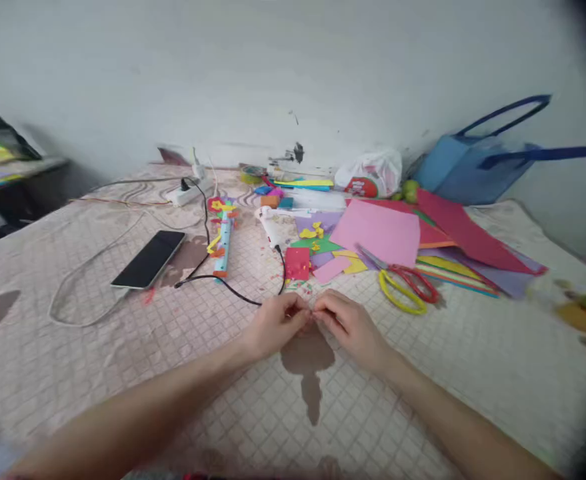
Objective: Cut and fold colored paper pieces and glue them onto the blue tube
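My left hand (279,323) and my right hand (349,325) meet above the middle of the patterned tablecloth (213,400). Both are closed in a pinch, fingertips almost touching. Whatever lies between the fingers is too small or hidden to make out. Just beyond them is a red foam square (297,263) with tiny scraps around it. A white glue gun (269,228) with a black cord stands further back. To the right of my hands rest scissors (397,283) with one yellow and one red handle, their blades pointing toward a pink sheet (377,232).
Left of my hands lie a phone (150,259) on a white cable and a light-blue strip (223,245) with colourful pieces. A power strip (189,192) sits behind. Coloured sheets (473,233), a plastic bag (373,172) and a blue bag (467,170) are at the back right.
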### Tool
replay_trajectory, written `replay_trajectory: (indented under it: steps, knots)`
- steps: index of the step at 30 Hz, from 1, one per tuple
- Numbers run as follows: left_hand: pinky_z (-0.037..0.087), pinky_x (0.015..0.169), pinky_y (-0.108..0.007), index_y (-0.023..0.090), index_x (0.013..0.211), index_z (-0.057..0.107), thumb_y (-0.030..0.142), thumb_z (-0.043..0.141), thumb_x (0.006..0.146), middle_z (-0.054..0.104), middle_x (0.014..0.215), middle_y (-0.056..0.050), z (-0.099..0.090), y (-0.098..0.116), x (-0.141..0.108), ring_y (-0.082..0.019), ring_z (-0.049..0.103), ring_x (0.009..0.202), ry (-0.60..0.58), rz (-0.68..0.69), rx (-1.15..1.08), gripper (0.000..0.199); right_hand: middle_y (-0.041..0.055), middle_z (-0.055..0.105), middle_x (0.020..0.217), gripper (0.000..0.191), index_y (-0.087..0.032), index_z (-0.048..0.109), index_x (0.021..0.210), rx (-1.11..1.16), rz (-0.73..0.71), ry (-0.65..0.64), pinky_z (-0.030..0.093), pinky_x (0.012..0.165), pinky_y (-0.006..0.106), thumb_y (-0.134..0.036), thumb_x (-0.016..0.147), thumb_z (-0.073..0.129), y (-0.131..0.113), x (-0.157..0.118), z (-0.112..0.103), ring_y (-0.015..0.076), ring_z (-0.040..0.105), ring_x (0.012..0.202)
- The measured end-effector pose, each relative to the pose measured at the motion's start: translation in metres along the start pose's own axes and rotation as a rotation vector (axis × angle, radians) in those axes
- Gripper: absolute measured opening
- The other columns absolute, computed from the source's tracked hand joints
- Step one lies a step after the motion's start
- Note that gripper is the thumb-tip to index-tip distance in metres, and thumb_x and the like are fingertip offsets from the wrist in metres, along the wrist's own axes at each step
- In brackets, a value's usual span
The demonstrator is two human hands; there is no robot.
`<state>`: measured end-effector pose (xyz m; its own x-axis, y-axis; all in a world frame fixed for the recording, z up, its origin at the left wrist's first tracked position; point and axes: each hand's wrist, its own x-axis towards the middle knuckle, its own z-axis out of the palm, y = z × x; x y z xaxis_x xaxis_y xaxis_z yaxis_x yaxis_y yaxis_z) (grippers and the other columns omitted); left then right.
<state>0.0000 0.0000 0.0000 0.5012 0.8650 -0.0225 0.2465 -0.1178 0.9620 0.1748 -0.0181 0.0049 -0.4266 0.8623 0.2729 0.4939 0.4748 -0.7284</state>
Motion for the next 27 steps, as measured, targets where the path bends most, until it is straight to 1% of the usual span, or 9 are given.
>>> replay_trajectory:
  steps: [3,6,8,10,12,14,18,23,27]
  knots:
    - [0.043,0.056,-0.023,0.013,0.075,0.054,0.027,0.048,0.081,0.057,0.064,-0.002,0.003,-0.003,0.001,-0.012,0.054,0.059,0.001,0.007,-0.008,0.016,-0.0003,0.048,0.074,0.017,-0.019,0.046,0.073,0.005,-0.018,-0.038,0.036,0.065,0.025,-0.012,0.087,0.042,0.001,0.0,0.0,0.0135,0.047,0.072]
    - [0.043,0.054,-0.023,0.013,0.075,0.055,0.028,0.051,0.079,0.056,0.061,-0.001,0.004,-0.006,0.003,-0.012,0.054,0.057,0.005,0.001,-0.02,0.016,-0.0004,0.049,0.072,0.017,-0.019,0.048,0.072,0.027,0.017,-0.026,0.035,0.063,0.025,-0.015,0.087,0.044,0.003,0.0,0.001,0.0134,0.046,0.069]
    - [0.043,0.054,-0.023,0.013,0.075,0.055,0.029,0.052,0.078,0.056,0.062,-0.001,0.003,-0.007,0.005,-0.012,0.055,0.057,0.014,-0.012,-0.043,0.016,-0.0007,0.05,0.071,0.016,-0.019,0.05,0.072,0.079,0.081,0.012,0.036,0.061,0.024,-0.019,0.087,0.046,0.005,0.0,0.002,0.013,0.047,0.068]
    - [0.043,0.053,-0.023,0.013,0.076,0.055,0.029,0.052,0.078,0.057,0.063,-0.001,0.001,-0.007,0.006,-0.012,0.055,0.057,0.029,-0.026,-0.075,0.017,-0.001,0.051,0.068,0.018,-0.019,0.052,0.074,0.178,0.179,0.033,0.037,0.058,0.024,-0.025,0.089,0.043,0.008,0.001,0.002,0.0123,0.048,0.063]
    - [0.043,0.052,-0.022,0.013,0.077,0.056,0.03,0.053,0.078,0.057,0.063,-0.001,0.0,-0.007,0.007,-0.011,0.055,0.056,0.047,-0.045,-0.103,0.017,-0.0014,0.051,0.064,0.024,-0.018,0.052,0.075,0.283,0.276,0.018,0.037,0.053,0.023,-0.032,0.09,0.04,0.01,0.002,0.002,0.0114,0.047,0.056]
    - [0.043,0.052,-0.021,0.013,0.076,0.055,0.029,0.054,0.077,0.057,0.061,-0.001,-0.001,-0.007,0.008,-0.011,0.056,0.055,0.062,-0.063,-0.132,0.017,-0.0017,0.051,0.06,0.027,-0.018,0.052,0.073,0.357,0.331,-0.009,0.037,0.05,0.023,-0.037,0.089,0.041,0.011,0.003,0.001,0.0107,0.047,0.052]
    - [0.045,0.052,-0.021,0.013,0.074,0.055,0.031,0.056,0.076,0.057,0.061,0.0,0.0,-0.007,0.009,-0.011,0.056,0.054,0.058,-0.094,-0.182,0.019,-0.0027,0.049,0.06,0.023,-0.017,0.052,0.072,0.427,0.337,-0.032,0.036,0.049,0.021,-0.037,0.085,0.049,0.011,0.003,0.001,0.0095,0.045,0.053]
    - [0.047,0.056,-0.023,0.013,0.078,0.057,0.037,0.057,0.076,0.062,0.069,-0.003,0.0,-0.008,0.009,-0.012,0.059,0.059,-0.012,-0.107,-0.2,0.025,-0.0044,0.045,0.058,0.023,-0.018,0.05,0.071,0.404,0.332,-0.017,0.033,0.046,0.02,-0.036,0.085,0.049,0.01,0.002,0.003,0.0083,0.041,0.05]
    - [0.047,0.054,-0.022,0.013,0.074,0.056,0.034,0.059,0.074,0.06,0.066,-0.002,0.0,-0.007,0.009,-0.011,0.057,0.057,-0.023,-0.118,-0.208,0.022,-0.0043,0.046,0.057,0.024,-0.018,0.05,0.072,0.425,0.353,-0.024,0.034,0.045,0.021,-0.038,0.085,0.047,0.01,0.001,0.004,0.0084,0.042,0.048]
